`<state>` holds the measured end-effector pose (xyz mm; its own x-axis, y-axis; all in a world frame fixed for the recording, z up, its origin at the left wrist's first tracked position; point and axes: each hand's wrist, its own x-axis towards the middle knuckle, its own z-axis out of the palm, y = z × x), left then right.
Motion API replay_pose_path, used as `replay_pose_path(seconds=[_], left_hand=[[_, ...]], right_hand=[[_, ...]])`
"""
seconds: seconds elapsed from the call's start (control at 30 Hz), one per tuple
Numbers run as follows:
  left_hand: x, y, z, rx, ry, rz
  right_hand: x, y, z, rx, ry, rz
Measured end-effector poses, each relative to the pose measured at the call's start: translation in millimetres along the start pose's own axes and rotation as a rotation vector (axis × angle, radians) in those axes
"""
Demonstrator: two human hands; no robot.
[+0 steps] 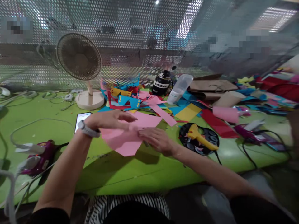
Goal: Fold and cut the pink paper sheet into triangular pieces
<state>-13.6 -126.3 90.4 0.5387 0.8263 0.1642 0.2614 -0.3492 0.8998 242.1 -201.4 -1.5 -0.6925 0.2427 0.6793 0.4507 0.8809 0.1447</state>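
Note:
A large sheet of pink paper [123,143] with angled edges is between my hands at the near side of the table, casting a shadow beneath. My left hand [113,119], with a light watch band at its wrist, reaches over the sheet from the left. Its thumb and index finger come together on the paper, while the other fingers stretch rightward. From the right, my right hand [156,139] grips the paper's edge, fingers pressed together. Both sets of fingertips nearly meet and are slightly blurred. A small greyish thing under the right fingers is too unclear to name.
Right of my hands, a yellow glue gun [201,137] lies on a black tray. Behind are paper glasses [129,101], paper scraps, a black bottle [161,83] and a clear bottle [179,88]. To the left stand a fan [90,100], a phone [81,119] and a corded power strip [43,157].

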Motion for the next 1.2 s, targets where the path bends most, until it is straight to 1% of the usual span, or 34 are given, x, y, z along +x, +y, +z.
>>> replay_pose_path(seconds=[0.03, 0.07, 0.13, 0.2, 0.23, 0.3, 0.33, 0.4, 0.43, 0.47, 0.5, 0.53, 0.57, 0.6, 0.63, 0.67, 0.7, 0.77, 0.83, 0.9, 0.97, 1.07, 1.13, 1.2], left_hand=[[-13.5, 10.4, 9.5, 0.138, -0.204, 0.029], [-25.0, 18.3, 19.3, 0.257, -0.270, 0.073], [-40.8, 24.7, 36.9, 0.435, -0.304, 0.126], [-47.9, 20.0, 46.9, 0.532, -0.283, 0.133], [-49.6, 15.1, 47.9, 0.575, -0.245, 0.117], [-51.8, 4.7, 41.9, 0.693, -0.120, 0.069], [-53.2, 0.8, 36.1, 0.770, -0.062, 0.046], [-57.5, -2.5, 23.1, 0.910, -0.001, -0.008], [-60.5, -1.8, 17.5, 0.964, 0.035, -0.038], [-63.9, 0.1, 13.3, 1.004, 0.084, -0.061], [-67.8, 2.9, 10.6, 1.031, 0.140, -0.074], [-71.9, 5.9, 9.4, 1.047, 0.199, -0.076], [-76.4, 8.8, 9.6, 1.055, 0.241, -0.071], [-81.1, 11.3, 10.9, 1.058, 0.265, -0.064], [-86.2, 13.0, 12.7, 1.058, 0.270, -0.056], [-91.7, 13.9, 14.8, 1.052, 0.263, -0.047], [-97.5, 13.7, 16.8, 1.041, 0.255, -0.029], [-110.2, 10.8, 19.8, 1.010, 0.246, 0.016], [-123.8, 5.2, 21.0, 0.980, 0.266, 0.092], [-137.2, -1.8, 20.4, 0.924, 0.301, 0.160], [-149.1, -8.6, 19.0, 0.865, 0.355, 0.199], [-162.1, -17.4, 17.5, 0.815, 0.366, 0.239], [-167.4, -22.6, 17.6, 0.799, 0.390, 0.276], [-170.6, -27.3, 19.0, 0.773, 0.432, 0.306]], right_hand=[[-1.4, -0.1, 2.0, 0.013, 0.046, 0.043], [-2.2, -0.7, 3.5, 0.027, 0.086, 0.086], [-1.9, -3.5, 4.6, 0.052, 0.129, 0.166], [-0.6, -7.3, 3.3, 0.067, 0.127, 0.230], [-0.1, -8.9, 2.0, 0.066, 0.122, 0.260], [-0.6, -10.4, -0.7, 0.032, 0.137, 0.360], [-1.4, -10.2, -1.7, 0.006, 0.155, 0.437], [-3.2, -8.3, -2.2, -0.029, 0.173, 0.637], [-3.3, -7.3, -1.7, -0.028, 0.137, 0.749], [-2.7, -6.6, -0.7, -0.015, 0.054, 0.857], [-1.0, -6.5, 0.8, -0.002, -0.075, 0.947], [1.6, -6.8, 2.5, 0.006, -0.241, 1.014], [4.8, -7.6, 4.3, 0.000, -0.418, 1.052], [8.5, -8.4, 5.9, -0.016, -0.580, 1.058], [12.1, -8.8, 7.1, -0.034, -0.706, 1.038], [15.3, -8.5, 7.7, -0.047, -0.790, 1.008], [18.1, -7.1, 7.6, -0.053, -0.837, 0.983], [21.8, -0.8, 5.0, -0.056, -0.852, 0.969], [23.9, 9.0, 0.3, -0.069, -0.824, 1.008], [25.7, 19.0, -4.4, -0.082, -0.786, 1.038], [27.5, 25.8, -7.0, -0.101, -0.780, 1.069], [29.3, 28.1, -5.6, -0.170, -0.852, 1.105], [29.1, 27.0, -2.7, -0.198, -0.896, 1.094], [27.8, 26.4, 0.0, -0.201, -0.901, 1.077]])
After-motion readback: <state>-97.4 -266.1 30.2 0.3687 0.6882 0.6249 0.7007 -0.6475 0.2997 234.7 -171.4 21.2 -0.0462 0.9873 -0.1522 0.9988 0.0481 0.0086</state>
